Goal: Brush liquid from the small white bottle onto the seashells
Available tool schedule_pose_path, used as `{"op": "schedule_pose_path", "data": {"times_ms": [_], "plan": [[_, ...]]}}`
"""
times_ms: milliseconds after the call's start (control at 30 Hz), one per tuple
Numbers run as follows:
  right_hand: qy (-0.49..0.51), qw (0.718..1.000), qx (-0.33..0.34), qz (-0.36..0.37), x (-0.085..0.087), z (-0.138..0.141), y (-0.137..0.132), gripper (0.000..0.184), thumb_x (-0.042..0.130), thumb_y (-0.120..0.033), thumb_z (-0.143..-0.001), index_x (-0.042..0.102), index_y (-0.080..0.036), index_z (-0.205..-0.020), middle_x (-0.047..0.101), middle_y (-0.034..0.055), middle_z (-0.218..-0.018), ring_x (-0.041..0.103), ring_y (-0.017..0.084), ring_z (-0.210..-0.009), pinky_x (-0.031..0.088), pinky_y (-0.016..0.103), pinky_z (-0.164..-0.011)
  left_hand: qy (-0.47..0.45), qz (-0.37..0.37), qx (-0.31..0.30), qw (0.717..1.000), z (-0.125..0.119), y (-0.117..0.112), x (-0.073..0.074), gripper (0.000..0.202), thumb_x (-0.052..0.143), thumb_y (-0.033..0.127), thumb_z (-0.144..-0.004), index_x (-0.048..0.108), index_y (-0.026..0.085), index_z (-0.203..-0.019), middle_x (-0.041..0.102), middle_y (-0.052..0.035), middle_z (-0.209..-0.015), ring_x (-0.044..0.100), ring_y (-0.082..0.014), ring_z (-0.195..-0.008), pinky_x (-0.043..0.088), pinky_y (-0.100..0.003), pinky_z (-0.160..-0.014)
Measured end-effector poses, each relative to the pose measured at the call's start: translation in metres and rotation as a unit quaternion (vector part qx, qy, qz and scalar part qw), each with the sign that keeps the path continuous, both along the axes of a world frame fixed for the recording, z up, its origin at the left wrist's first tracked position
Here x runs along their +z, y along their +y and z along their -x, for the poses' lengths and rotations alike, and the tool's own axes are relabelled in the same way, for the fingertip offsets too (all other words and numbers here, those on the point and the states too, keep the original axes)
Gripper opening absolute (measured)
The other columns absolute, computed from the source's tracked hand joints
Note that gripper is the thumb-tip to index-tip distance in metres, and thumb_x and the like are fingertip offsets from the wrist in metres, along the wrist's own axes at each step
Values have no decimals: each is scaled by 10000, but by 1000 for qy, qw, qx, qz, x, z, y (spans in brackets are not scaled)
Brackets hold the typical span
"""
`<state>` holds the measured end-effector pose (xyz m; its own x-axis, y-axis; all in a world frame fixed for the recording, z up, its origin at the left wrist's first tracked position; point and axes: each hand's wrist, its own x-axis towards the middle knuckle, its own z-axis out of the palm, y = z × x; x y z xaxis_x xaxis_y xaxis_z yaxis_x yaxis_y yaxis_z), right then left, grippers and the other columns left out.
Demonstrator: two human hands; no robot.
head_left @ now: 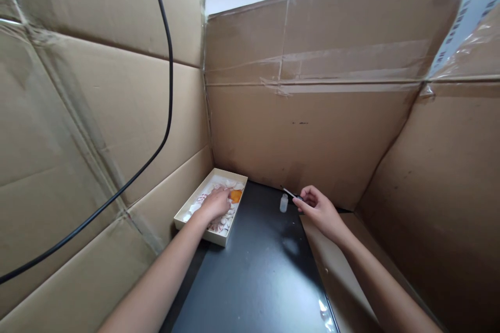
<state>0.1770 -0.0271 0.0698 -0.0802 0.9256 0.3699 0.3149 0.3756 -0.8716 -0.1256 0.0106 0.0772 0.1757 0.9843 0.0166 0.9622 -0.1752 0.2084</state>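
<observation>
My left hand [214, 204] reaches into a shallow cream tray [195, 203] at the back left of the black tabletop [258, 270]. Its fingers are curled down among several white shells and one orange shell [236, 196], and whether they grip one is hidden. My right hand [318, 208] hovers at the back right, fingers pinched on a thin dark brush-like stick [291, 194]. The stick's tip points toward a small clear bottle [284, 203] standing upright just left of that hand.
Tall cardboard walls [312, 114] enclose the tabletop on the left, back and right. A cardboard flap [351, 260] lies under my right forearm. A black cable [164, 114] hangs across the left wall.
</observation>
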Motion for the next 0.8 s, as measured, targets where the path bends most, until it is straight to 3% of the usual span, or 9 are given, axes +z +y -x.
{"op": "schedule_pose_path", "data": {"times_ms": [133,267,400,633,800], "plan": [[-6,1000,11,5,0,-1,0,282,611,-445,-814,455,-211,-821,519,-13,-740,543,138,-670,483,279,-640,37,-9,3,999,8,9,-10,425,446,118,-731,592,164,-1127,571,-150,-1173,513,-277,-1110,393,-345,-953],[-15,1000,9,5,1,-2,0,291,605,-460,-813,453,-212,-825,519,-14,-738,547,139,-670,487,279,-639,53,-25,23,998,12,16,-5,438,440,123,-734,587,174,-1143,550,-142,-1169,495,-273,-1107,391,-345,-948],[-27,1000,9,9,2,-2,0,300,595,-476,-812,452,-213,-825,525,-7,-737,553,149,-676,487,283,-637,19,-3,25,1000,12,26,1,366,462,111,-741,618,207,-1058,585,-126,-1137,500,-258,-1084,395,-338,-920],[-19,1000,11,3,3,-2,-1,271,602,-448,-808,470,-212,-824,527,-10,-742,541,142,-670,473,273,-630,51,-20,11,998,7,32,-6,201,473,114,-743,623,194,-851,638,-121,-972,548,-268,-996,407,-344,-845],[-21,1000,11,9,3,-2,-2,267,598,-444,-814,466,-213,-827,523,-9,-747,539,143,-675,474,277,-635,38,-21,14,999,14,35,-6,176,429,147,-770,589,190,-829,637,-117,-900,578,-247,-847,416,-329,-733]]}}
